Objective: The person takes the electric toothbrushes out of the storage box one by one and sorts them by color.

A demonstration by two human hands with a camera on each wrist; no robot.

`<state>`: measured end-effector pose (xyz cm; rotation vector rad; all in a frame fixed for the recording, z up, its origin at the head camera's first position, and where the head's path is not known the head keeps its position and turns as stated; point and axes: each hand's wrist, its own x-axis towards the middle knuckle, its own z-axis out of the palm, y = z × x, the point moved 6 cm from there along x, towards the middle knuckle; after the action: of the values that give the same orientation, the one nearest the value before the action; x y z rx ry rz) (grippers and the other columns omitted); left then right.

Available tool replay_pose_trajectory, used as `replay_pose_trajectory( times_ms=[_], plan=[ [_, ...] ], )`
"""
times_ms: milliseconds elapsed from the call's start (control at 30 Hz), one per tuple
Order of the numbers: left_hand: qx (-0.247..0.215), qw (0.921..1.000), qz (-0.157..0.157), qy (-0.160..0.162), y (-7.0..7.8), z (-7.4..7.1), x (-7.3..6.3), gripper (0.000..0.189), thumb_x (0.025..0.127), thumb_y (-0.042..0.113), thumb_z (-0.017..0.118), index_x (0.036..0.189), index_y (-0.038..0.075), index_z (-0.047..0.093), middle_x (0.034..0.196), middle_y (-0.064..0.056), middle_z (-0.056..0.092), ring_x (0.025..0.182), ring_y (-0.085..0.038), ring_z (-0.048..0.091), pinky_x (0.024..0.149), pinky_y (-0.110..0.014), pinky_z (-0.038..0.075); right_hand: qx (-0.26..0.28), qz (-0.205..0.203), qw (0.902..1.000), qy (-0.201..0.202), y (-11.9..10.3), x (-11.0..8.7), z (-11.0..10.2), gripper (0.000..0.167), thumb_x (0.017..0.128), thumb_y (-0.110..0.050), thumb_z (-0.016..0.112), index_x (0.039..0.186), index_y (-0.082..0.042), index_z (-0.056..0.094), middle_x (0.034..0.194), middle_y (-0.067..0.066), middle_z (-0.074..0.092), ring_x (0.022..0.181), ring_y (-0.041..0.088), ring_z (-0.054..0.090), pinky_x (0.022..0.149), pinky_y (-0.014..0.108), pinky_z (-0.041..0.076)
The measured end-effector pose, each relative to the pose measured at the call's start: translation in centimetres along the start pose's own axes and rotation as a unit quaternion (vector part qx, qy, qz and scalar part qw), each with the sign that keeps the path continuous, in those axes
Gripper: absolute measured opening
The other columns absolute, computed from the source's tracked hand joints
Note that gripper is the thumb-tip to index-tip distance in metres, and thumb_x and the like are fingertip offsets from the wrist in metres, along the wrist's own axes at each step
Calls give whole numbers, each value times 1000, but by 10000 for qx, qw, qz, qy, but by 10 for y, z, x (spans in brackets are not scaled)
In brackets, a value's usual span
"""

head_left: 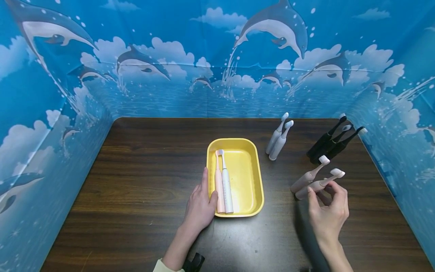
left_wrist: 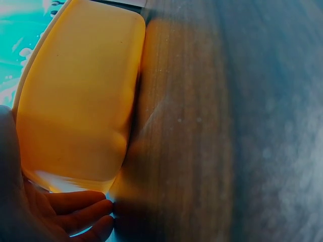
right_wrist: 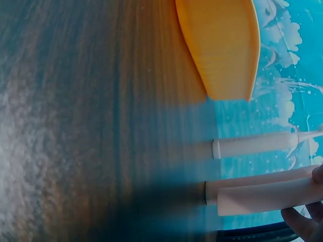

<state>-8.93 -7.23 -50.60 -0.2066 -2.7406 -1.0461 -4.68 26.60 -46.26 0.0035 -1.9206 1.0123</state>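
Note:
My right hand (head_left: pixel 329 211) pinches a pale pink electric toothbrush (head_left: pixel 314 186) near its neck, with thumb and fingertips. In the right wrist view this toothbrush (right_wrist: pixel 267 195) overlaps a second pale pink toothbrush (head_left: pixel 303 181), which stands upright just beside it. My left hand (head_left: pixel 201 206) rests against the left side of a yellow tray (head_left: pixel 251 177), its fingers straight along the outer wall (left_wrist: pixel 75 101) and the thumb at the rim. Inside the tray, along its left side, lie a pink toothbrush (head_left: pixel 219 189) and a white toothbrush (head_left: pixel 226 190), heads toward the back.
Two white toothbrushes (head_left: pixel 278 145) stand upright behind the tray's right side. Several black toothbrushes (head_left: pixel 331 145) stand together near the table's back right corner. A dolphin-print cloth (head_left: pixel 207 94) rises behind the dark wooden table (head_left: pixel 153 170) and along both its sides.

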Motion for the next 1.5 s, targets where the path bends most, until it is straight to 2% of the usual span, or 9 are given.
replay_pose_trajectory(
  times_ms=[100,200,967,1033,1100,1200,1267,1367,1500],
  plan=[
    [-5,10000,-40,-27,-1,0,1,76,94,13,59,160,-3,25,117,-32,67,93,-37,63,79,-54,50,-115,89,9999,19,3,0,1,52,69,22,79,116,19,58,106,14,60,102,-3,58,81,7,47],
    [17,9999,-102,-73,-1,1,1,76,95,15,59,161,-2,24,119,-31,67,93,-36,63,80,-53,50,-209,163,9996,-33,5,-1,3,52,68,25,78,115,20,57,103,24,58,102,-6,56,80,6,45],
    [-19,9998,-134,-144,0,-1,1,76,96,16,59,161,-1,23,124,-31,65,100,-38,63,85,-55,50,-187,283,9986,-414,8,0,8,55,76,18,76,126,16,55,112,29,57,107,-3,55,87,9,46],
    [-14,9998,-150,-142,0,-1,1,76,96,16,59,161,-1,23,124,-31,65,101,-38,64,87,-55,50,-221,293,9985,-414,8,0,7,56,75,19,76,127,16,54,114,27,58,109,-3,54,88,9,46],
    [-17,9998,-163,-139,0,-1,1,76,96,16,58,161,-1,23,124,-31,65,101,-38,64,87,-55,49,-205,304,9986,-386,7,0,7,58,74,19,77,127,16,54,116,15,59,109,-2,54,88,10,46],
    [-6,9997,-181,-147,0,-2,1,76,96,17,58,161,-1,23,123,-31,66,100,-38,64,86,-55,50,-126,340,9992,-158,5,2,4,60,75,15,77,129,15,53,123,-5,53,111,2,55,90,12,47],
    [-5,9997,-184,-162,-1,-1,1,76,96,16,58,161,-1,23,122,-31,66,99,-37,63,85,-55,50,26,360,9992,191,1,5,1,59,76,11,77,130,13,52,127,-12,47,110,6,56,91,15,47],
    [-21,9996,-193,-183,-1,-1,2,76,97,16,58,161,-1,23,123,-31,66,98,-37,63,84,-54,50,457,356,9942,904,-10,11,-5,56,77,4,76,127,11,52,126,-4,49,108,14,57,93,21,47],
    [-23,9996,-208,-209,-1,-1,2,76,97,17,58,162,0,22,124,-31,65,98,-37,63,83,-54,50,1150,153,9783,1719,-31,20,-9,47,76,-1,73,115,10,50,119,12,49,104,19,53,91,26,44]
  ],
)
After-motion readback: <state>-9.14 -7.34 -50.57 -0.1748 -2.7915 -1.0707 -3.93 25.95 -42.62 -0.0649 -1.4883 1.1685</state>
